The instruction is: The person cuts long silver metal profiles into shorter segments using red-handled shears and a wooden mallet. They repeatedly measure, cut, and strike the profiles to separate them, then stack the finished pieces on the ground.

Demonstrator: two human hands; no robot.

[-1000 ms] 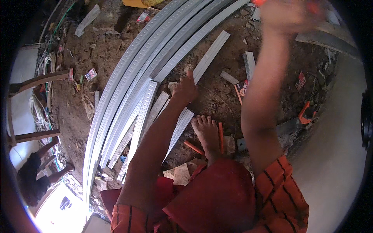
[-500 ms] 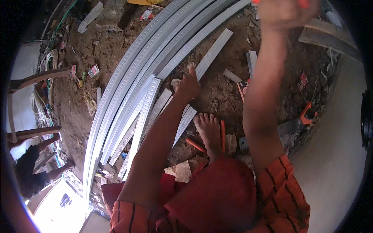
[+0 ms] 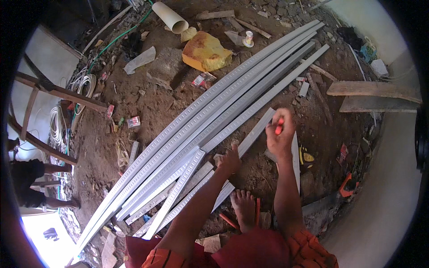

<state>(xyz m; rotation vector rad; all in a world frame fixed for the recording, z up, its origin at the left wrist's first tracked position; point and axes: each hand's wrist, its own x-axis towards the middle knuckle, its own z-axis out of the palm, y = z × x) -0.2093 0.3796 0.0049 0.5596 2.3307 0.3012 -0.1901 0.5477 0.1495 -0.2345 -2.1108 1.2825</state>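
Note:
My left hand (image 3: 229,161) is low over the ground, gripping a short metal channel (image 3: 257,132) that passes beneath it, with one finger stretched along it. My right hand (image 3: 280,136) is raised beside the channel's far end, its fingers curled round an orange-red object (image 3: 279,126). Most of that object is hidden in the fist, so its kind does not show. To the left of both hands, long ribbed metal channels (image 3: 196,105) lie bundled on the soil. A shorter channel (image 3: 176,192) lies aslant over their near part. My bare foot (image 3: 244,210) stands just below my left hand.
At the right lies a handsaw with an orange handle (image 3: 346,185), near a pale wall (image 3: 380,178). Boards (image 3: 375,90) jut in at far right. A yellow block (image 3: 205,51) and a white pipe (image 3: 170,18) lie at the back. Someone's legs (image 3: 58,203) show at left.
My right hand has come down from the upper edge, closer to my left hand. The left hand keeps its place on the channel. The view has tilted, showing more ground at the back.

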